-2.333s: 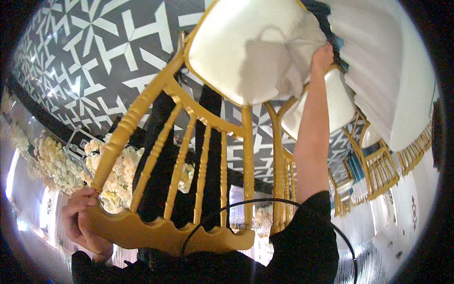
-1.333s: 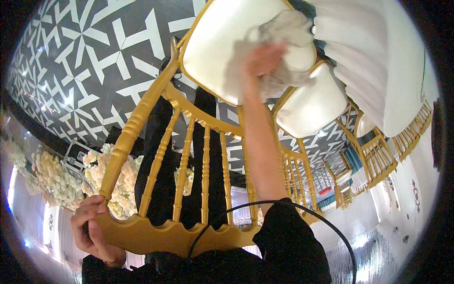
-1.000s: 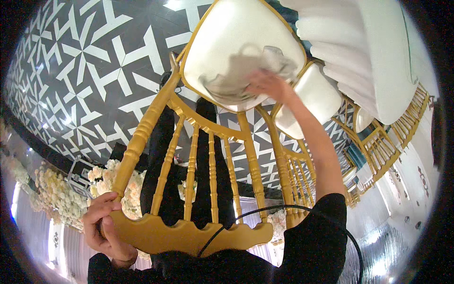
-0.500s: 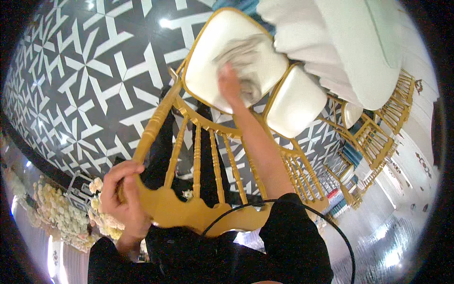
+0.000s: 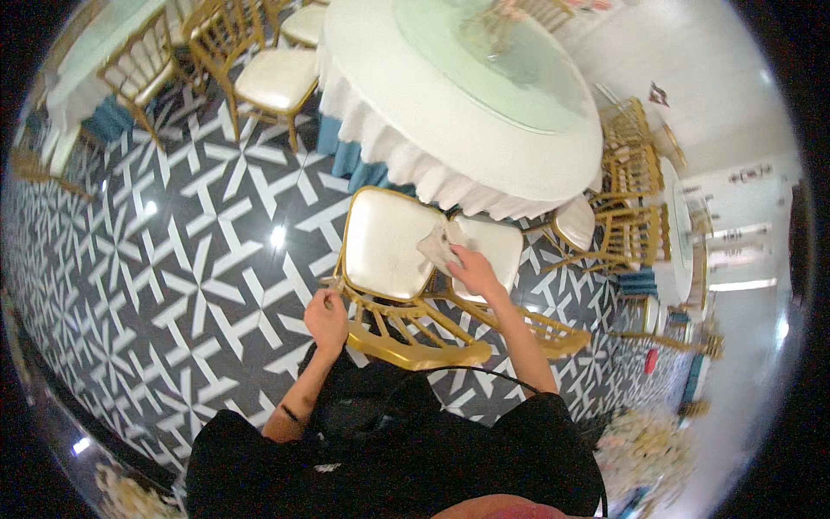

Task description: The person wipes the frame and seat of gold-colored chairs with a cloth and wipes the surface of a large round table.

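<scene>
A pale greyish cloth is pinched in my right hand. It hangs over the gap between two gold chairs with white padded seats, near the inner edges of both. The left chair's seat is fully in view; my right hand and the cloth partly cover the right chair's seat. Beside the left chair's rear corner, my left hand is closed with its fingers curled; whether anything is in it is hidden. The left chair's gold backrest stands close in front of my body.
Ahead is a round table with a white cloth and a glass turntable. More gold chairs stand far left and to the right. Flowers are at the lower right. The floor is patterned black and white.
My left hand has let go of the left chair's top rail and sits lower by its side. My right hand has moved the cloth from the left seat toward the right chair. The view has shifted.
</scene>
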The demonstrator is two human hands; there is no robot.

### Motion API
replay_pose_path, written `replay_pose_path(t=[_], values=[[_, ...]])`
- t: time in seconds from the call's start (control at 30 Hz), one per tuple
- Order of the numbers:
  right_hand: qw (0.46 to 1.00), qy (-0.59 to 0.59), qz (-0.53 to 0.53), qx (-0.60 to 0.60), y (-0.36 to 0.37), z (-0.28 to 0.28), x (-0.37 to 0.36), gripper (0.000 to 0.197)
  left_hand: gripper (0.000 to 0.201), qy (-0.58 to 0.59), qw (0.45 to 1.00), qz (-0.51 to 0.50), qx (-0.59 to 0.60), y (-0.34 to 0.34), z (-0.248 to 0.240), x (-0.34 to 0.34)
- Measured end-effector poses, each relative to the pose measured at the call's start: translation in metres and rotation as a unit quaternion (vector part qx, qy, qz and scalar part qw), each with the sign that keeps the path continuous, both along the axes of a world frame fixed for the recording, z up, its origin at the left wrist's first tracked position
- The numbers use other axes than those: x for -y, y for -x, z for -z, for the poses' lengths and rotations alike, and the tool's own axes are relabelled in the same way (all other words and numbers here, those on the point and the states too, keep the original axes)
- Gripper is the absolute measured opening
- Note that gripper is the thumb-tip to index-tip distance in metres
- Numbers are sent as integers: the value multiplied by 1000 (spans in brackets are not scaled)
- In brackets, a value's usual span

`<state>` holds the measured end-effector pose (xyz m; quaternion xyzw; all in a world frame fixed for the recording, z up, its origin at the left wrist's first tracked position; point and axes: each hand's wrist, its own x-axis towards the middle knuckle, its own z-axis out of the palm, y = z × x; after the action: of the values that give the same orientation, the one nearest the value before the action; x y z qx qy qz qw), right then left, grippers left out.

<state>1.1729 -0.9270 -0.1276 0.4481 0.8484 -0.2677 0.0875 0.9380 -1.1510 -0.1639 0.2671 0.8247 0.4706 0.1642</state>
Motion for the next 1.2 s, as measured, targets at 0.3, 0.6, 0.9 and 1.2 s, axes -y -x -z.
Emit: replay_pose_path(t=[0.3, 0.6, 0.9, 1.2], values=[[934, -120, 253, -221, -91, -84, 111, 46, 34, -51, 952, 292, -77, 49, -81, -38], [876, -125, 345, -311, -139, -74, 176, 42, 66, -508, 646, 477, -312, -34, -441, -82], [851, -116, 386, -335, -296, -98, 223, 37, 56, -371, 698, 534, -298, -186, -399, -88], [869, -15, 320, -378, -409, -134, 209, 36, 49, -317, 774, 433, -337, -248, -388, -48]])
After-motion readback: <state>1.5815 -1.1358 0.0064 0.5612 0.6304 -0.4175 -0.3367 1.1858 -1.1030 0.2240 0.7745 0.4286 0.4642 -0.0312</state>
